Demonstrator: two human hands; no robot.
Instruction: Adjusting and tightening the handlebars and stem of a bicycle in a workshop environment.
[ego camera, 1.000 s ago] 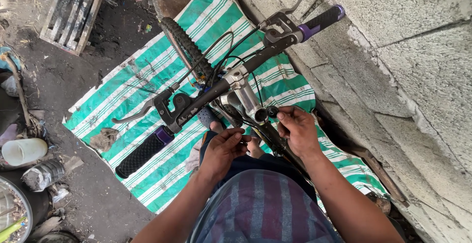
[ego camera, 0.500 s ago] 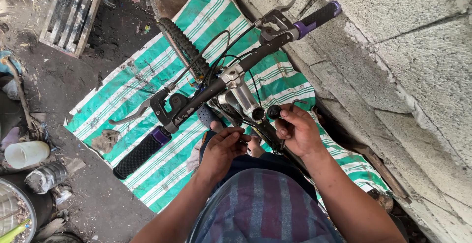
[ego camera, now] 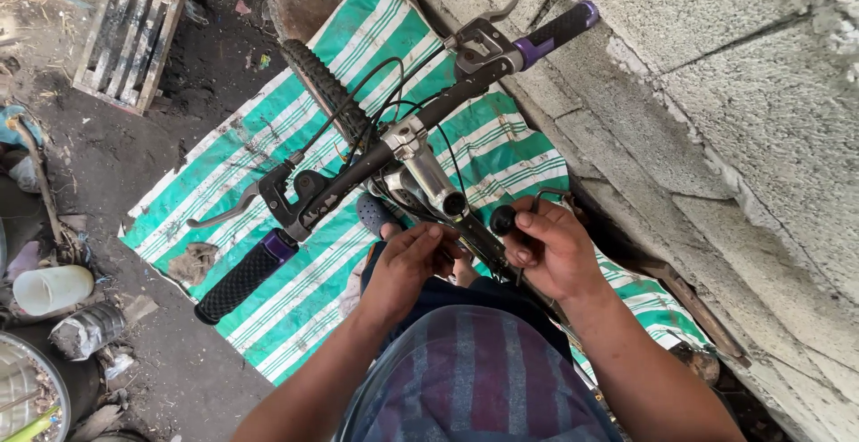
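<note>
The person is bent over a bicycle that stands on a green-and-white striped tarp spread on the dirt floor, hard against a rough concrete block wall. Both hands meet on the bike's top tube, just behind the silver stem. The left hand has its fingers curled in with the fingertips bearing down on the tube, its grip pressed together on the frame or on something too small to make out. The right hand has its grip pinched round a small black round-headed tool or knob, thumb and forefinger closed on it, just beside the tube. A bent metal rod shows above the knuckles of that hand; I cannot tell whether it is part of what is held.

The handlebar runs across the view, a black and purple grip at each end, one near the wall, the other low over the tarp. Brake levers and black cables hang off it, and the knobby front tyre points toward the tarp's far edge. A grey sandal shows under the bar.

Off the tarp's left edge lie a wooden slatted crate, a white plastic cup on its side and a crushed can.
</note>
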